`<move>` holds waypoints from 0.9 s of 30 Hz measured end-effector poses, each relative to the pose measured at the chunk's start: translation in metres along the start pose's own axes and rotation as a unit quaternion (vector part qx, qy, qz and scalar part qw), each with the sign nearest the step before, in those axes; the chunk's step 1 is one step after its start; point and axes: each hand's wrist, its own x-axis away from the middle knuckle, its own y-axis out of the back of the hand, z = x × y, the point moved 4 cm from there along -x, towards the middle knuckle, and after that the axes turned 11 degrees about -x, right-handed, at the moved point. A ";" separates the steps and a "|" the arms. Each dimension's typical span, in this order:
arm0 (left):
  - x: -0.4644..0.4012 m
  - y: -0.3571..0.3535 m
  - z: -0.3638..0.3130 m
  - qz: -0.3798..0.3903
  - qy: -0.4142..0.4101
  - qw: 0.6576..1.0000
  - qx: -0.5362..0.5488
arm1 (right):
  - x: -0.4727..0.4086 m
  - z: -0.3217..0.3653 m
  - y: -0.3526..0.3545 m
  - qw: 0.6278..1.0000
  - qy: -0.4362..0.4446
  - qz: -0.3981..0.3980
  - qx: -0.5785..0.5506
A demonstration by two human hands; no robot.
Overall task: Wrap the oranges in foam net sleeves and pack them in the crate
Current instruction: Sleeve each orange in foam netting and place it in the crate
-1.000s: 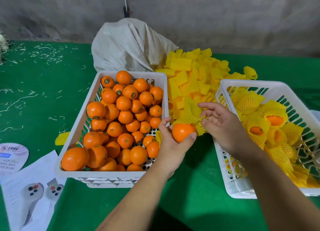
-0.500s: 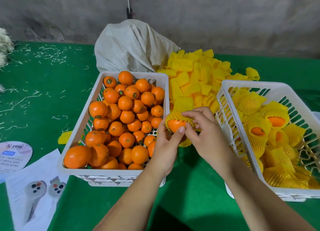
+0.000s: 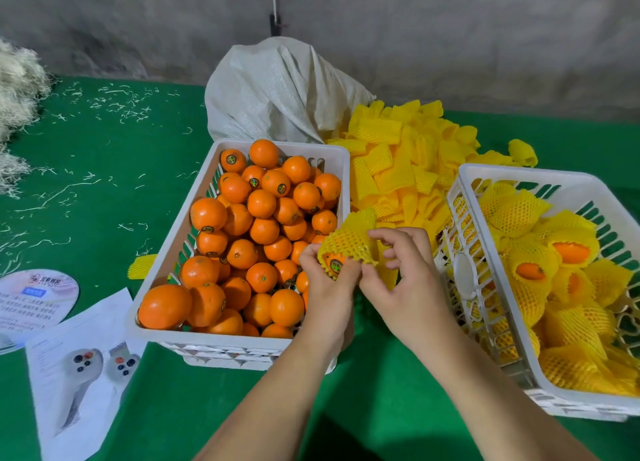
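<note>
Two bare hands are meeting over the green table cover [image 3: 86, 183], working on one orange [image 3: 335, 264] that is sitting almost wholly inside a yellow foam net sleeve [image 3: 349, 240]. The left hand [image 3: 327, 287] is cupping the fruit from below, its fingers curling round the netted orange, with only a small patch of peel and a round sticker showing by its thumb. The right hand [image 3: 405, 280] is pinching the sleeve's lower edge between thumb and forefinger, its other fingers curling loosely just beside the net. Immediately left of the left hand, a white slotted crate [image 3: 166, 280] is holding a heap of bare oranges [image 3: 263, 232]. Just right of the right hand, a second white crate [image 3: 491, 353] is holding oranges already wrapped in sleeves [image 3: 540, 252]. Beyond both hands, a loose pile of empty yellow sleeves [image 3: 398, 162] is lying between the two crates, with a pale woven sack [image 3: 277, 90] slumping behind it. Well to the left of the left hand, printed sheets of paper [image 3: 79, 356] are lying flat on the cover.
</note>
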 end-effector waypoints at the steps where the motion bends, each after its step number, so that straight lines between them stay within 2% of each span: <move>1: 0.001 0.000 -0.002 0.030 0.008 0.999 0.025 | -0.001 -0.006 0.000 1.000 -0.020 0.000 -0.011; 3: 0.003 -0.001 -0.009 0.088 0.006 0.995 0.047 | -0.004 -0.015 0.001 0.999 -0.044 0.000 -0.027; 5: 0.005 -0.001 -0.015 0.094 -0.004 0.996 -0.004 | -0.007 -0.018 0.002 0.999 -0.042 -0.008 -0.026; 10: 0.011 0.001 -0.024 -0.007 -0.009 0.997 -0.073 | -0.009 -0.007 -0.001 0.998 0.039 -0.018 0.055; 16: 0.016 0.002 -0.027 -0.059 -0.032 0.998 -0.017 | 0.000 0.008 -0.007 0.985 0.146 0.008 0.093; 17: 0.015 0.003 -0.026 -0.063 -0.037 0.997 -0.011 | 0.002 0.006 -0.008 0.989 0.130 0.019 0.063; 18: 0.014 0.006 -0.026 -0.071 -0.041 0.997 -0.016 | 0.002 0.002 -0.009 0.997 0.076 0.019 -0.006; 19: 0.013 0.008 -0.025 -0.083 -0.048 0.995 -0.039 | 0.003 -0.003 -0.010 0.993 -0.020 0.003 -0.115; 20: 0.011 0.011 -0.024 -0.096 -0.062 0.990 -0.078 | 0.004 -0.008 -0.012 0.958 -0.136 -0.030 -0.251; 21: 0.009 0.013 -0.022 -0.097 -0.083 0.985 -0.115 | 0.006 -0.016 -0.017 0.895 -0.247 -0.046 -0.368; 22: 0.009 0.013 -0.020 -0.087 -0.105 0.980 -0.147 | 0.008 -0.021 -0.025 0.829 -0.322 -0.025 -0.456; 23: 0.009 0.013 -0.017 -0.067 -0.122 0.973 -0.182 | 0.010 -0.022 -0.031 0.783 -0.351 0.015 -0.514; 24: 0.011 0.012 -0.013 -0.039 -0.136 0.965 -0.222 | 0.010 -0.022 -0.033 0.766 -0.354 0.043 -0.535; 27: 0.014 0.003 -0.005 0.038 -0.185 0.916 -0.355 | 0.007 -0.023 -0.029 0.797 -0.330 0.040 -0.504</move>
